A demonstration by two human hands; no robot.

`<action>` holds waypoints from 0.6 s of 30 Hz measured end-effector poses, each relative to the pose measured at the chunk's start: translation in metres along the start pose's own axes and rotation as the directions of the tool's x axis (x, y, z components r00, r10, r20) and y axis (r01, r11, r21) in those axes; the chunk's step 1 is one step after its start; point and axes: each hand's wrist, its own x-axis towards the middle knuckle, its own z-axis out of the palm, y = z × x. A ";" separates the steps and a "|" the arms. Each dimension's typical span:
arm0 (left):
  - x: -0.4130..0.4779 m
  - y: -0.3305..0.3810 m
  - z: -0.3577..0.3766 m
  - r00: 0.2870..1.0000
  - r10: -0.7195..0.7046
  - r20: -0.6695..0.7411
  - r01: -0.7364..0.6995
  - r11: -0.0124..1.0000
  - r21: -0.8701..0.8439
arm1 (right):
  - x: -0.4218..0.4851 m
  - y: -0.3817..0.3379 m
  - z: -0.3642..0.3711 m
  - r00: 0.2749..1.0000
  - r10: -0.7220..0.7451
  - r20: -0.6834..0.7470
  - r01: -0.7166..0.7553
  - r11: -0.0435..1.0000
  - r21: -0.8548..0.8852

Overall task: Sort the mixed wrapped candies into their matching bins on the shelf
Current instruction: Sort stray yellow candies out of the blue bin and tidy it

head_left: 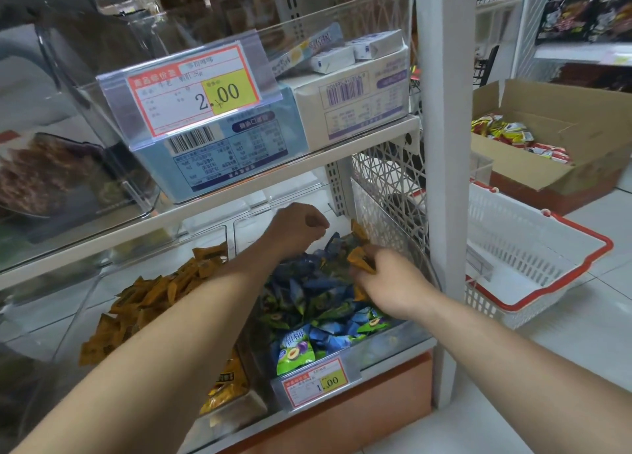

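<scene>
Orange wrapped candies (359,260) were pinched in our right hand (390,279) over the clear plastic bin (393,346) of blue sweets (307,284), our left hand (299,226) clenched above its back.

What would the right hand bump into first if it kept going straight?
Probably the heap of blue candies just ahead of it. The right hand, pinching orange candies, points up and left over them. The left hand lies further along, but depth is unclear.

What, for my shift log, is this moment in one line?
right hand: pinches orange candies | left hand: curled, contents hidden | site: blue candy bin
</scene>
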 end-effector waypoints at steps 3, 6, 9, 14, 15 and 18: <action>0.019 -0.002 0.026 0.978 -0.033 0.204 -0.013 0.975 0.221 | -0.001 0.001 -0.003 1.000 -0.005 -0.006 0.006 0.999 0.045; 0.030 -0.010 0.039 0.943 -0.108 0.314 -0.023 0.923 0.385 | -0.001 0.001 -0.003 1.000 -0.018 -0.008 0.018 0.998 0.062; 0.033 -0.019 0.042 0.908 -0.180 0.379 -0.003 0.900 0.435 | -0.001 0.002 -0.004 1.000 -0.016 -0.011 0.017 0.997 0.070; 0.030 -0.023 0.033 0.923 -0.157 0.353 -0.019 0.894 0.447 | -0.002 0.003 -0.006 1.000 -0.010 -0.025 0.013 0.995 0.101; 0.027 -0.020 0.028 0.928 -0.134 0.348 -0.031 0.902 0.430 | -0.002 0.003 -0.005 0.999 -0.013 -0.032 0.017 0.993 0.116; 0.014 -0.007 0.010 0.969 -0.012 0.245 -0.067 0.948 0.311 | -0.002 0.002 -0.005 0.997 -0.018 -0.078 0.029 0.988 0.149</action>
